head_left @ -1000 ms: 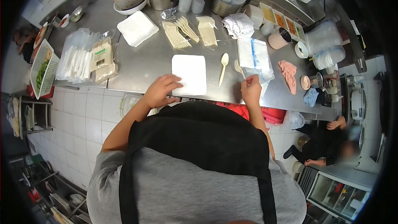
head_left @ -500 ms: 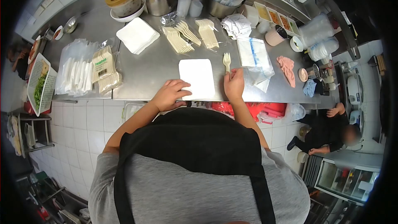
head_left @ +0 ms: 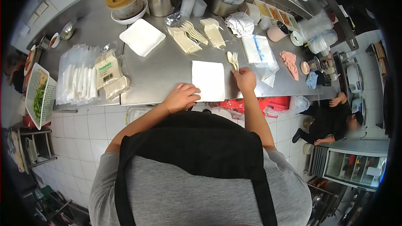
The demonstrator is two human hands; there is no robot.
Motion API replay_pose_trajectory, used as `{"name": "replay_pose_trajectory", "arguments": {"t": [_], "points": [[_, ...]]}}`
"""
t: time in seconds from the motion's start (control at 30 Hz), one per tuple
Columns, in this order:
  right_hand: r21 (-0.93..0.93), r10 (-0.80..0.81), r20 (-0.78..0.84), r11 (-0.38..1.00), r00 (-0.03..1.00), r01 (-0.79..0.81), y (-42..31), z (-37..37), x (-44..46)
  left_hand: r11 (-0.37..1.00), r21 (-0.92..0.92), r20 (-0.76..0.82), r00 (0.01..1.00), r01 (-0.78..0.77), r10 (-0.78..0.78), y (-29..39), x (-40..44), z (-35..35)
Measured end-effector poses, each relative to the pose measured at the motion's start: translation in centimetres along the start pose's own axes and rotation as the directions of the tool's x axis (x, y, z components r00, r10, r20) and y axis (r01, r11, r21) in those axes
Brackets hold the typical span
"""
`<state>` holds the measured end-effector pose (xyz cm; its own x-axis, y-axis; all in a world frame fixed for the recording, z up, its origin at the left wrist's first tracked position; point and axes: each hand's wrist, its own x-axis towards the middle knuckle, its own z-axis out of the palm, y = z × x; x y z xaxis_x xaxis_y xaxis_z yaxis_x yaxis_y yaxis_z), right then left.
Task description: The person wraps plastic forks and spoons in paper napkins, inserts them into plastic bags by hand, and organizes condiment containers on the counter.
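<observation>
Pinching both handles together is likely steadying the spoon and fork, just right of the napkin. The right hand is holding them, forearm reaching forward. The left hand, fingers bent, is resting at the napkin's left edge; whether it is gripping, I cannot tell.

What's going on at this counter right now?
A person in a black apron is at a metal counter. Their left hand rests at the left edge of what looks like a white napkin. Their right hand holds a pale spoon and fork together, just right of it. More pale cutlery lies farther back.
</observation>
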<state>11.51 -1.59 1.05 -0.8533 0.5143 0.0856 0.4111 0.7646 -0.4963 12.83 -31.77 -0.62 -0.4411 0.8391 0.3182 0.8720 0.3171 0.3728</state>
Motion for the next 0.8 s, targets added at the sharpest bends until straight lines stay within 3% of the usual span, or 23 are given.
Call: {"name": "replay_pose_trajectory", "arguments": {"t": [0.23, 0.33, 0.8], "points": [[-0.021, 0.059, 0.002, 0.998, 0.998, -0.059, 1.0, -0.1, 0.7, 0.997, -0.078, -0.038, 0.999, 0.006, -0.009, -0.4, -0.5, -0.2], [-0.019, -0.019, -0.058, 1.0, 0.998, 0.018, 1.3, 0.0, 1.1, 0.996, -0.089, -0.044, 0.999, 0.004, -0.008, -0.7, -0.6, 0.2], [-0.02, -0.115, 0.064, 0.993, 0.991, 0.117, 0.2, -0.4, 2.0, 0.996, -0.091, -0.067, 0.998, -0.006, 0.0, -1.1, -0.8, 0.6]]}}
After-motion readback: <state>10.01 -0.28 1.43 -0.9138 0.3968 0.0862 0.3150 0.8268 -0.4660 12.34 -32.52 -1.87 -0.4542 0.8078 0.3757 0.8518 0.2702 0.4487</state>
